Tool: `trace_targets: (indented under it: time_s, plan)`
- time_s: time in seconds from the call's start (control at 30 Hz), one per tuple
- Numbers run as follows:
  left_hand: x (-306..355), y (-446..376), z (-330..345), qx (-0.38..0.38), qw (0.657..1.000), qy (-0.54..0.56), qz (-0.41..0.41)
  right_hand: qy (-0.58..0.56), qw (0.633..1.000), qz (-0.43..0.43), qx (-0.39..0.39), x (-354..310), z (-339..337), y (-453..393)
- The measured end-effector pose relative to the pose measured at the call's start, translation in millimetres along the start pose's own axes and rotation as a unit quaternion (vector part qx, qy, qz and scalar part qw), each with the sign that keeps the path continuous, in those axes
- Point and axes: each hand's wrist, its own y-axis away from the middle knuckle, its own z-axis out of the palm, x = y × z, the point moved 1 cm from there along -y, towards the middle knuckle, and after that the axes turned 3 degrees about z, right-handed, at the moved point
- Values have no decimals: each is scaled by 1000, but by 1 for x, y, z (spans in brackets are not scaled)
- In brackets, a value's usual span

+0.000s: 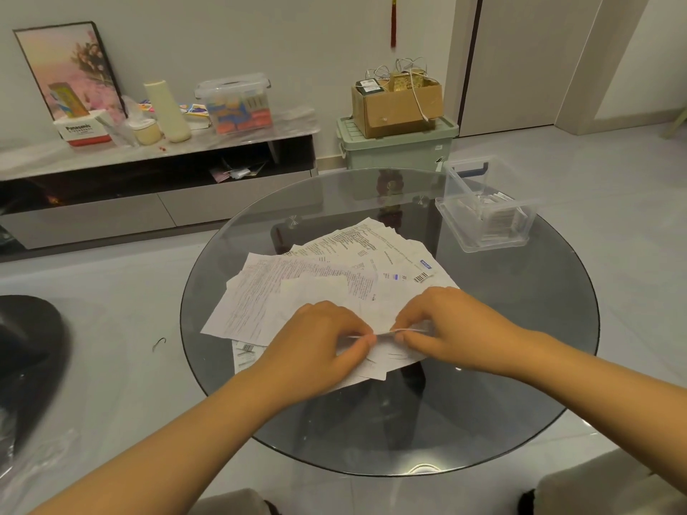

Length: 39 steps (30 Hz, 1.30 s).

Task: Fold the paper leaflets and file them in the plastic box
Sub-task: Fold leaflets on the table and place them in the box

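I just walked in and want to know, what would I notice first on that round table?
Two hands, the left hand and right hand, pinch one leaflet at the near edge of the glass table. Behind them lies a pile of papers, and a clear plastic box sits far right.

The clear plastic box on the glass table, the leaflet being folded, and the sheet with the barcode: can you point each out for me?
clear plastic box point(454, 217): head view, on its near-left wall.
leaflet being folded point(386, 353): head view, on the sheet between both hands.
sheet with the barcode point(405, 254): head view, on its printed middle.
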Motion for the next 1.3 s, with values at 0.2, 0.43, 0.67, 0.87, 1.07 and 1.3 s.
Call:
trace_targets:
  time_s: [0.2, 0.43, 0.67, 0.87, 1.07, 1.3]
  plan:
    - [6, -5, 0, 24, 997, 40, -54, -47, 998, 39, 3, 2, 3, -4]
    - [4, -13, 8, -1, 994, 22, -104, -26, 995, 92, 8, 9, 8, -7]
    - [6, -13, 5, 13, 996, -21, -85, -27, 997, 74, -28, 10, 0, -5]
    - [8, -11, 11, -10, 1000, -21, -21, -69, 994, 67, -53, 12, 1, 5]
    - [9, -5, 12, -65, 997, -10, 36, -82, 991, 23, -98, 12, 2, 14]
    - [8, -3, 6, -101, 994, 20, 37, -36, 996, -31, -75, 15, 0, 20]
